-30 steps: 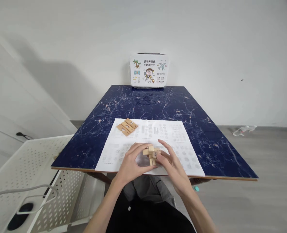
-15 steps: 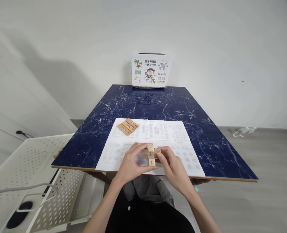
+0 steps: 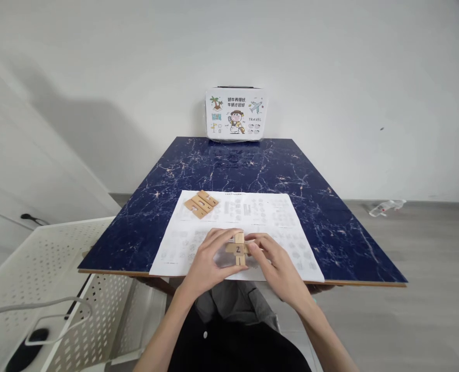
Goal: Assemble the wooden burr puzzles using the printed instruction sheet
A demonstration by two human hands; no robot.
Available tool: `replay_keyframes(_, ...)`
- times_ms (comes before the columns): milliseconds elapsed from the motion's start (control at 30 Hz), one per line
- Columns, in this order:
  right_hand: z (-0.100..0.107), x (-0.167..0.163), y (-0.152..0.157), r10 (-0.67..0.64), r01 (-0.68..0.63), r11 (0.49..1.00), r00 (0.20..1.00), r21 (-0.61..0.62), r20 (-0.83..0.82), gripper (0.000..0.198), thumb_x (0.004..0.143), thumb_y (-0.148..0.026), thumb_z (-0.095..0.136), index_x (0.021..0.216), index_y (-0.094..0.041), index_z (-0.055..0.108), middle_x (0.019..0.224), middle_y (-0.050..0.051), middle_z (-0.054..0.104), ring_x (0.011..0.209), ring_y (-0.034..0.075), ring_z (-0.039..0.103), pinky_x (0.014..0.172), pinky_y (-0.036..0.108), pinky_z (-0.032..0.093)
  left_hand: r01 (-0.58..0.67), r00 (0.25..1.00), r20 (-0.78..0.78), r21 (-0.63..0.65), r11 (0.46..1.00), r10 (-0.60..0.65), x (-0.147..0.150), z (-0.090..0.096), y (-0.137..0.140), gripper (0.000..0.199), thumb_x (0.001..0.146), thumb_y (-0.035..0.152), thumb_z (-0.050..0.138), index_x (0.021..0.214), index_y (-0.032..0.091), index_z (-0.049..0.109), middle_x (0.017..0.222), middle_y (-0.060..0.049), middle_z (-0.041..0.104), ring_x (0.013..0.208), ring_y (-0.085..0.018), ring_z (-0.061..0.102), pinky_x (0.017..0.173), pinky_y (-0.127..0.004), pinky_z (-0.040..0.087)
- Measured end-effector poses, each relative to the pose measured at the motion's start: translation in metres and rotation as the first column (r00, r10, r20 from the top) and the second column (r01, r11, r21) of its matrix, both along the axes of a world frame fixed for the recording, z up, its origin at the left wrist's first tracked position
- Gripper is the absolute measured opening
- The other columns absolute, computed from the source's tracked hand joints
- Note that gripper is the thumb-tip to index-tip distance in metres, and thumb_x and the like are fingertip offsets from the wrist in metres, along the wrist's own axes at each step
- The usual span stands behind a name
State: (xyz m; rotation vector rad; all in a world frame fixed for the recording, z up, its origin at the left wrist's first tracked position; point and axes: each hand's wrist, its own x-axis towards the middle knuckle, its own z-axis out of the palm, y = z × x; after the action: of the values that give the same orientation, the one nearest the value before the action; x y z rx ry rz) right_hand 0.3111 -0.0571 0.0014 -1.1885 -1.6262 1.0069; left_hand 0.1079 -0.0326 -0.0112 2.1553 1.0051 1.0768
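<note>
Between my two hands is a cross-shaped wooden burr puzzle (image 3: pixel 238 250), its interlocked pieces marked with numbers such as 1 and 2. My left hand (image 3: pixel 208 258) grips it from above and below, thumb under the lower end and fingers at the upper end. On the other side, my right hand (image 3: pixel 270 258) is closed on the arm that sticks out to the right, hiding most of it. The puzzle is held over a printed instruction sheet (image 3: pixel 291 222). Several notched wooden pieces (image 3: pixel 201 204), numbered too, lie side by side at the sheet's upper left.
A dark blue marbled table (image 3: pixel 237 165) carries the sheet. At its far edge, against the wall, stands a white cartoon-printed case (image 3: pixel 235 114). A white perforated cart (image 3: pixel 70 232) with a cable stands at the left. Clear plastic (image 3: pixel 386 207) lies on the floor at right.
The right arm of the puzzle shows less now, more covered by my right fingers, which sit closer to its centre. The view has shifted slightly.
</note>
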Motion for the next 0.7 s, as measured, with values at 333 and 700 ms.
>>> replay_keyframes(333, -0.007, 0.017, 0.014, -0.152, 0.145, 0.987, 0.982, 0.063, 0.115, 0.037, 0.105, -0.05, 0.048, 0.095, -0.021, 0.07, 0.125, 0.012, 0.064, 0.107, 0.026, 0.068, 0.091, 0.039, 0.058, -0.08, 0.997, 0.01, -0.178, 0.981, 0.083, 0.003, 0.0, 0.002, 0.087, 0.076, 0.04, 0.091, 0.15, 0.037, 0.046, 0.143, -0.006, 0.06, 0.123, -0.028, 0.061, 0.109, -0.047, 0.049)
replay_keyframes(700, -0.007, 0.043, 0.041, -0.197, 0.179, 0.977, 0.965, 0.116, 0.171, 0.04, 0.104, -0.051, 0.046, 0.103, -0.02, 0.072, 0.117, 0.013, 0.071, 0.094, 0.024, 0.07, 0.08, 0.036, 0.059, -0.134, 0.991, -0.036, -0.207, 0.969, 0.129, 0.002, 0.001, 0.003, 0.074, 0.082, 0.037, 0.086, 0.146, 0.035, 0.049, 0.14, -0.005, 0.064, 0.12, -0.026, 0.062, 0.108, -0.045, 0.049)
